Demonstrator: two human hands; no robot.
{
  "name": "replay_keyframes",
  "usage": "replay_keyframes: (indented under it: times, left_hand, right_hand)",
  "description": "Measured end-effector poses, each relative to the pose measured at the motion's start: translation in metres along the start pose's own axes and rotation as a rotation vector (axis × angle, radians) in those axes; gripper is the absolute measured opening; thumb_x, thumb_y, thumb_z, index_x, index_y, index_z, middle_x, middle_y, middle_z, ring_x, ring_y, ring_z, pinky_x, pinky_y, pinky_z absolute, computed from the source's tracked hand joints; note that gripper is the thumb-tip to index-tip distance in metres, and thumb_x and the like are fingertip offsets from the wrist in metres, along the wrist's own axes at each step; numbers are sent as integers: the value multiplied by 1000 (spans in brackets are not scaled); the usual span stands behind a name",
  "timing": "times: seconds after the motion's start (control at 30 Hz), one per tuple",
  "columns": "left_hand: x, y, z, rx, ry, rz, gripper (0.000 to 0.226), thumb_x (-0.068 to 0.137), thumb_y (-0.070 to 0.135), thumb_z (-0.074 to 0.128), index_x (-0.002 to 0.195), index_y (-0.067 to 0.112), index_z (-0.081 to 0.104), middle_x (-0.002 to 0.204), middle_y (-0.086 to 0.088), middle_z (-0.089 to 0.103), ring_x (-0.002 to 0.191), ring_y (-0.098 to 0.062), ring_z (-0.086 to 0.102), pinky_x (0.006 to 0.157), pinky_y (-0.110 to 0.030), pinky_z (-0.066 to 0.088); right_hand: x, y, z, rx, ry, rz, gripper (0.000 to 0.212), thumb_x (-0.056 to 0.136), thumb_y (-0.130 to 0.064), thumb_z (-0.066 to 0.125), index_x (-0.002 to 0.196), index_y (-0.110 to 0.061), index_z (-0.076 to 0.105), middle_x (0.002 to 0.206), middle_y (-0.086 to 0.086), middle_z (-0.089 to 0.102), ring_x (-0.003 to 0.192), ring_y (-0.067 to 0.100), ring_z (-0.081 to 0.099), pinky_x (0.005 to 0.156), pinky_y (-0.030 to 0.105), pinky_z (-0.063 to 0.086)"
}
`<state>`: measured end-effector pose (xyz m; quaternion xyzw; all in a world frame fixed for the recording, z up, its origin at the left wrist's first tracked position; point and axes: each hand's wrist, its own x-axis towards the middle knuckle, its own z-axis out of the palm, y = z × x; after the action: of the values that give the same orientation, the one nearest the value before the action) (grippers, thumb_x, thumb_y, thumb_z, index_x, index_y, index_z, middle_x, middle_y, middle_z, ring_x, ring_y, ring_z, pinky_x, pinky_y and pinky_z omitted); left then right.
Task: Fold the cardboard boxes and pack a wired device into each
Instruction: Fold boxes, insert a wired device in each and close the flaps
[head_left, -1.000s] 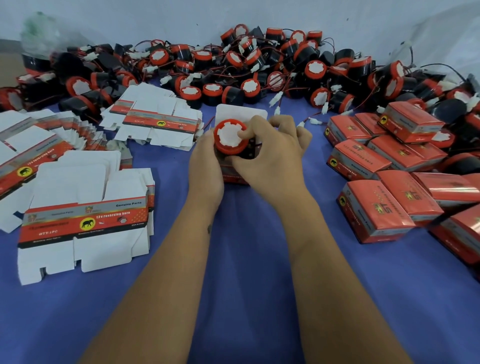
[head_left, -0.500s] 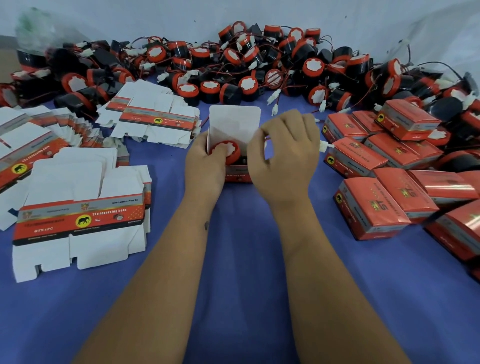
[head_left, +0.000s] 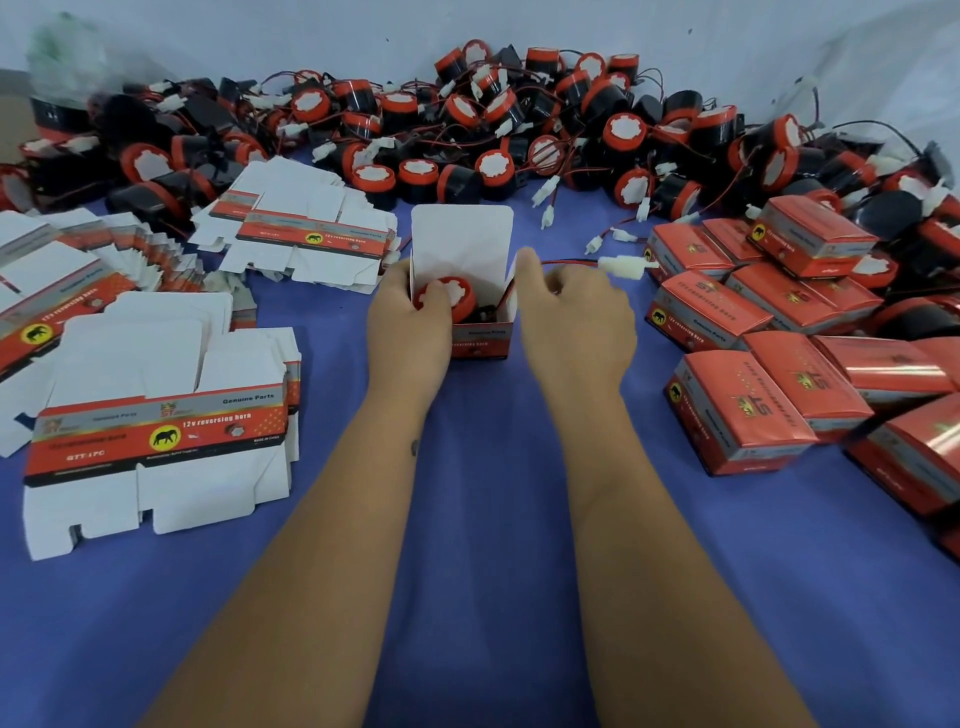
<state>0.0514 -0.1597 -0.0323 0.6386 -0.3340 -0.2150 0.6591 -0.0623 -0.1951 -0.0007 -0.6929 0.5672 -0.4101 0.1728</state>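
An open red-and-white cardboard box (head_left: 480, 340) stands upright on the blue cloth at the centre, its white lid flap up. A red-capped black wired device (head_left: 453, 297) sits inside it. My left hand (head_left: 408, 322) grips the box's left side, its thumb pressing on the device. My right hand (head_left: 574, 317) is at the box's right side and pinches the device's red-black wire (head_left: 566, 263). The wire runs right to a white connector (head_left: 621, 266) outside the box.
A heap of loose wired devices (head_left: 498, 130) lies along the back by the wall. Flat unfolded boxes (head_left: 156, 431) are stacked at the left, with more flat boxes (head_left: 306, 234) behind them. Several closed red boxes (head_left: 748, 410) crowd the right.
The device has gone from above the box down into it. My right hand has come off the device and drawn right, pulling the wire out sideways; the left thumb now rests on the device.
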Motion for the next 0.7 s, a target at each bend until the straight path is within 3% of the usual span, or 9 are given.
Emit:
replay_keyframes:
  times: [0.13, 0.2, 0.33, 0.43, 0.5, 0.57, 0.63, 0.7]
  left_hand:
    - [0, 1, 0, 19, 5, -9, 23, 95, 17, 55, 109, 35, 57, 100, 19, 63, 91, 2, 61, 60, -4, 44]
    - [-1, 1, -1, 2, 2, -21, 24, 94, 19, 57, 113, 33, 58, 102, 19, 64, 93, 0, 61, 62, -6, 45]
    - [-4, 3, 0, 10, -10, 1, 33, 87, 23, 66, 120, 27, 60, 105, 15, 67, 89, 5, 64, 61, -6, 48]
    - [-3, 3, 0, 56, -47, 18, 43, 83, 22, 72, 123, 25, 58, 106, 13, 69, 89, 5, 65, 70, -13, 53]
    - [-2, 2, 1, 81, -56, 18, 46, 83, 22, 73, 126, 23, 56, 107, 11, 69, 91, 1, 66, 69, -12, 52]
    - [-2, 2, 1, 100, -52, 15, 47, 84, 23, 72, 128, 23, 55, 109, 11, 67, 92, 1, 64, 64, -8, 48]
    - [-2, 2, 1, 119, -50, 19, 44, 85, 24, 68, 127, 25, 55, 108, 13, 67, 94, 1, 63, 63, -7, 46]
    - [-3, 2, 0, 113, -50, 25, 40, 86, 22, 66, 125, 26, 57, 107, 14, 67, 94, 0, 63, 65, -8, 46]
  right_hand:
    - [6, -2, -6, 622, 70, 156, 20, 94, -26, 61, 75, -27, 54, 61, -6, 47, 51, 6, 42, 50, 19, 38]
    - [7, -3, -11, 758, 98, 142, 18, 92, -14, 62, 81, -25, 56, 67, -3, 55, 59, 8, 51, 56, 20, 46]
    - [3, -6, -11, 681, 20, 1, 21, 90, -7, 63, 78, -23, 59, 66, -5, 61, 61, 7, 57, 60, 20, 49]
    - [0, -9, -12, 687, -74, -59, 14, 90, -3, 61, 81, -14, 61, 69, 12, 62, 60, 12, 53, 56, 26, 46]
    - [-2, -11, -14, 773, -192, -70, 15, 91, -2, 54, 83, -9, 65, 75, 15, 64, 61, 9, 50, 58, 24, 43]
    - [-1, -11, -16, 872, -298, -34, 26, 96, -13, 45, 84, -11, 68, 79, 9, 70, 63, 8, 46, 66, 21, 41]
    - [0, -9, -15, 852, -283, 5, 36, 102, -31, 41, 84, -18, 69, 81, 4, 74, 68, 9, 51, 75, 23, 45]
    - [1, -8, -11, 763, -207, 0, 30, 99, -34, 53, 82, -18, 70, 82, 1, 74, 82, 13, 64, 84, 31, 52]
